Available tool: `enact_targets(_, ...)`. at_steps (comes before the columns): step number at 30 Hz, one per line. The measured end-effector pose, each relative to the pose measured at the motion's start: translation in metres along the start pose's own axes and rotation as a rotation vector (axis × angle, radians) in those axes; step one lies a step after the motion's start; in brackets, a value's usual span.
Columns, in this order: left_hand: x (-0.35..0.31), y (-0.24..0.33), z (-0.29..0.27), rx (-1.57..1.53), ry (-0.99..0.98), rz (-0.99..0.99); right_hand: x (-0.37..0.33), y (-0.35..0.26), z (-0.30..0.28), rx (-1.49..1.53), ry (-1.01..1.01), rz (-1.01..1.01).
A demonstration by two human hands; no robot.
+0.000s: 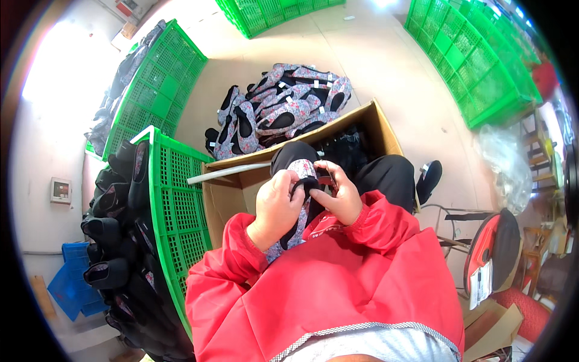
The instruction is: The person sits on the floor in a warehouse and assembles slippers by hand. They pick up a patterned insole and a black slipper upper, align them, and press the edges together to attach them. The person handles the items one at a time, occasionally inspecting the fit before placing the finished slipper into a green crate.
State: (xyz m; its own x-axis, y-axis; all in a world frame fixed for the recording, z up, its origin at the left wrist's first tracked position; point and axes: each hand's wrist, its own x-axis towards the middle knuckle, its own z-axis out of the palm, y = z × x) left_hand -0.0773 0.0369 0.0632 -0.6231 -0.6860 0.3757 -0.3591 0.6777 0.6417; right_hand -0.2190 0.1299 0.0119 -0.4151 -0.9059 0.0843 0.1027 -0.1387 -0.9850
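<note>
A floral fabric shoe with a black lining rests at my lap, above my knees. My left hand is closed on its near side, with the thumb bent at the black opening. My right hand pinches the shoe's other edge with thumb and fingers. Part of the shoe is hidden behind my hands and red sleeves. Just beyond my knees, a heap of similar floral shoes with black insides and small white tags lies on the floor.
An open cardboard box surrounds my legs, with a white rod across it. At left, a green crate stands beside many black shoes. More green crates line the right. A round-seated stool stands at right.
</note>
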Motion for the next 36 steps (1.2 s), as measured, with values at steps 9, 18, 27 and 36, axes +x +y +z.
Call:
enact_targets(9,0.016,0.045,0.009,-0.012,0.199,0.166,0.043,-0.01,0.003,-0.278,0.264,-0.225)
enact_targets(18,0.034,0.024,0.024,0.428,0.049,0.13,0.051,0.008,-0.027,-0.65,0.198,-0.166)
enact_targets(27,0.025,-0.024,0.037,0.254,-0.102,0.281,0.043,0.011,-0.043,-0.617,-0.009,-0.194)
enact_targets(36,0.002,-0.007,-0.026,-0.046,-0.322,0.228,0.034,-0.044,-0.031,-0.339,-0.508,-0.171)
